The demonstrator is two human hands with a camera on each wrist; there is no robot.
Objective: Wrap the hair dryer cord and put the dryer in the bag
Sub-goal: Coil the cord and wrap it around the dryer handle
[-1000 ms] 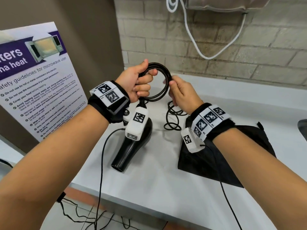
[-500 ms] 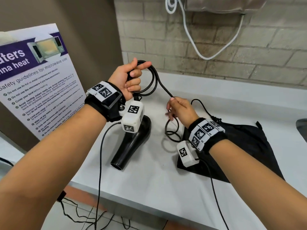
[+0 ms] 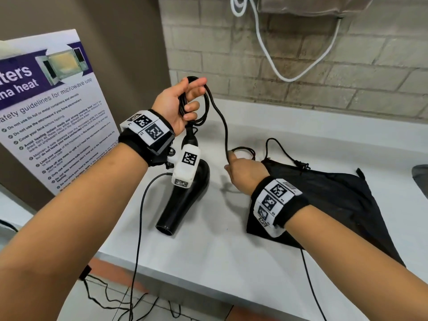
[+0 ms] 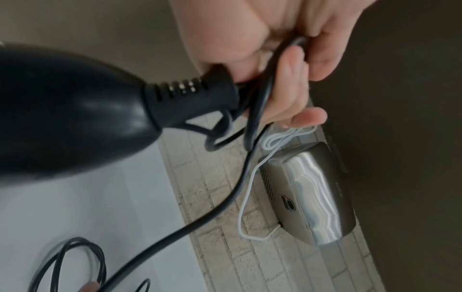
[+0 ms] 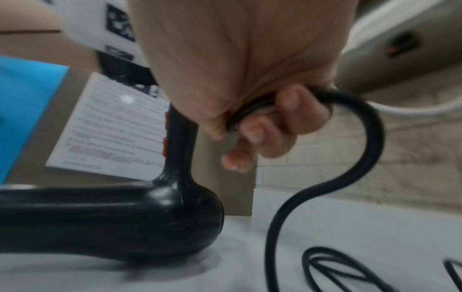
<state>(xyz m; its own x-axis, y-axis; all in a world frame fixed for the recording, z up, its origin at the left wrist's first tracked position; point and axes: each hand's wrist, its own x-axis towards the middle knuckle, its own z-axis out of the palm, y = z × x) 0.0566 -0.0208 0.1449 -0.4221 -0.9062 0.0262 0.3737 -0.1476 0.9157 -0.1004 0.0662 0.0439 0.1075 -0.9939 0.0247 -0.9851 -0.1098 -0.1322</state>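
A black hair dryer (image 3: 185, 200) rests on the white counter (image 3: 208, 251) with its handle pointing up. My left hand (image 3: 180, 105) grips several loops of its black cord (image 3: 205, 112) just above the handle, index finger stretched out; the left wrist view shows the loops in my fingers (image 4: 287, 83) beside the strain relief (image 4: 187, 92). From there one strand (image 3: 224, 130) drops to my right hand (image 3: 243, 177), which pinches it low over the counter. Loose cord (image 3: 245, 150) lies beyond that hand. The black bag (image 3: 335, 205) lies flat on the right, with the plug (image 3: 301, 166) on it.
A microwave safety poster (image 3: 46, 117) leans against the brown wall at the left. A metal wall unit (image 3: 312, 5) with a hanging white cable (image 3: 268, 54) sits on the brick wall behind. The counter's front edge (image 3: 185, 274) is close to me. Thin camera wires hang from both wrists.
My right hand left the coil and slid down the cord toward the counter. My left hand kept the loops, rose slightly and stretched out its index finger.
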